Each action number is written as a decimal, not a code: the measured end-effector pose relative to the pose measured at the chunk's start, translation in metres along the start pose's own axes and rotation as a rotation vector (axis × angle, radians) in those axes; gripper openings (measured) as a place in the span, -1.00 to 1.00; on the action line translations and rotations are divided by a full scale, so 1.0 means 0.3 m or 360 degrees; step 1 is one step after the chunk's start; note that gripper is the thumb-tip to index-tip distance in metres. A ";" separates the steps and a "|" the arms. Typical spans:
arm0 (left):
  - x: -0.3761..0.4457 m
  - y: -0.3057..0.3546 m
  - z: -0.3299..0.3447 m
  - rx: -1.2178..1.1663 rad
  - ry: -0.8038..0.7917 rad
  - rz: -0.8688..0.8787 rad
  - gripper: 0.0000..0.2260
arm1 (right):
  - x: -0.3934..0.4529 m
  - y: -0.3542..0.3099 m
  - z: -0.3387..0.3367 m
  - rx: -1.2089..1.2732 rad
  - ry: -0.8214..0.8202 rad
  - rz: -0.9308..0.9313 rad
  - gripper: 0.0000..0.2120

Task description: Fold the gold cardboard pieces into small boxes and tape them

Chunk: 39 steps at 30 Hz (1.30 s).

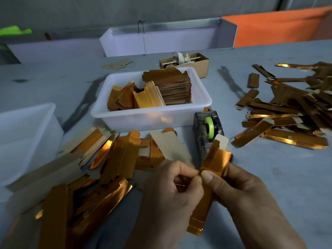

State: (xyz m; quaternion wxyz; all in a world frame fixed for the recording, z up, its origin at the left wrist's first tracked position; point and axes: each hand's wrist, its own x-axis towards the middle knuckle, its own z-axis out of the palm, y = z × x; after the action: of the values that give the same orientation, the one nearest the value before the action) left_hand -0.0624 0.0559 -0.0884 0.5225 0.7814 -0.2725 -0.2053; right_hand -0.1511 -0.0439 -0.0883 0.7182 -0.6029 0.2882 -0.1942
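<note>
Both hands, left hand (172,186) and right hand (239,187), pinch one gold cardboard piece (206,187) at mid-length; long axis runs away from the person, upper end just before the tape dispenser (208,130), right hand nearer it.

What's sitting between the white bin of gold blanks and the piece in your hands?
In the head view, the tape dispenser sits between the white bin and the held gold piece, with bare table beside it.

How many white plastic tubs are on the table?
2: one tub at centre, holding stacked gold cardboard, behind the tape dispenser; one tub at the left edge, contents hidden.
</note>
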 end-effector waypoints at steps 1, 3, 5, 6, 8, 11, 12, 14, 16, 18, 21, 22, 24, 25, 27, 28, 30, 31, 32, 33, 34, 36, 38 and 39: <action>-0.001 -0.002 -0.002 -0.0025 -0.0025 -0.0043 -0.97 | 0.004 0.007 0.002 0.0012 0.0006 -0.0010 -0.78; -0.003 -0.010 -0.009 -0.0038 -0.0074 -0.0142 -0.91 | 0.007 0.019 0.008 0.0033 0.0015 -0.0023 -0.79; -0.006 -0.019 -0.013 -0.0061 -0.0098 -0.0245 -0.87 | 0.008 0.032 0.012 0.0022 0.0044 -0.0034 -0.80; -0.006 -0.023 -0.014 -0.0072 -0.0098 -0.0273 -0.88 | 0.008 0.036 0.014 -0.0016 0.0040 -0.0051 -0.80; -0.007 -0.028 -0.016 -0.0065 -0.0090 -0.0275 -0.90 | 0.006 0.035 0.018 -0.0186 0.0025 -0.0091 -0.77; 0.002 -0.026 -0.025 -0.0189 -0.0016 -0.0271 -0.90 | 0.009 0.012 -0.005 -0.0625 0.0135 -0.0284 -0.65; 0.009 -0.026 -0.032 -0.0236 0.0049 -0.0260 -0.88 | 0.016 0.000 -0.025 -0.0699 0.0265 -0.0370 -0.66; 0.030 -0.030 -0.054 -0.0310 0.0172 -0.0226 -0.87 | 0.046 -0.022 -0.077 -0.0711 0.0552 -0.0451 -0.78; 0.050 -0.034 -0.074 -0.0309 0.0168 -0.0218 -0.86 | 0.086 -0.035 -0.123 -0.0706 0.0625 -0.0324 -0.88; 0.064 -0.041 -0.081 -0.0363 0.0059 -0.0228 -0.79 | 0.118 -0.028 -0.147 -0.0632 0.0479 -0.0112 -0.86; 0.070 -0.051 -0.059 -0.0585 -0.0145 -0.0335 -0.75 | 0.134 -0.013 -0.126 -0.0546 0.0307 0.0079 -0.81; 0.070 -0.050 -0.044 -0.0637 -0.0205 -0.0353 -0.75 | 0.140 -0.006 -0.120 -0.0556 0.0295 0.0092 -0.81; 0.071 -0.044 -0.012 -0.0856 -0.0297 -0.0396 -0.78 | 0.156 -0.001 -0.104 -0.0602 0.0277 0.0095 -0.79; 0.076 -0.036 0.006 -0.1032 -0.0344 -0.0438 -0.78 | 0.164 -0.002 -0.096 -0.0599 0.0285 0.0099 -0.78; 0.091 -0.012 0.040 -0.1314 -0.0420 -0.0506 -0.71 | 0.181 0.000 -0.086 -0.0540 0.0327 0.0128 -0.78; 0.098 0.002 0.056 -0.1390 -0.0435 -0.0528 -0.68 | 0.189 0.002 -0.086 -0.0498 0.0353 0.0147 -0.79; 0.109 0.017 0.080 -0.1492 -0.0416 -0.0563 -0.68 | 0.200 0.008 -0.085 -0.0419 0.0384 0.0165 -0.79; 0.114 0.017 0.087 -0.1503 -0.0395 -0.0569 -0.71 | 0.204 0.013 -0.082 -0.0424 0.0394 0.0142 -0.79; 0.119 0.013 0.092 -0.1477 -0.0368 -0.0568 -0.75 | 0.206 0.018 -0.081 -0.0509 0.0419 0.0086 -0.80; 0.121 0.005 0.098 -0.1414 -0.0334 -0.0558 -0.78 | 0.206 0.017 -0.077 -0.0627 0.0461 0.0009 -0.80; 0.123 -0.005 0.102 -0.1320 -0.0294 -0.0538 -0.79 | 0.202 0.013 -0.072 -0.0699 0.0507 -0.0084 -0.81; 0.122 -0.022 0.109 -0.1161 -0.0235 -0.0513 -0.81 | 0.193 0.002 -0.076 -0.0564 0.0542 -0.0181 -0.84; 0.118 -0.030 0.110 -0.1111 -0.0202 -0.0500 -0.81 | 0.181 -0.005 -0.088 -0.0307 0.0487 -0.0146 -0.84; 0.117 -0.033 0.109 -0.1122 -0.0196 -0.0492 -0.80 | 0.169 -0.005 -0.095 -0.0270 0.0460 -0.0135 -0.83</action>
State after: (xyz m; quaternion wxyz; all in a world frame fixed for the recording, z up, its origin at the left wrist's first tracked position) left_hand -0.0533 0.0133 -0.1108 0.7045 0.5721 -0.0953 -0.4091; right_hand -0.1311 -0.0975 -0.0991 0.6070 -0.6388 0.3780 -0.2838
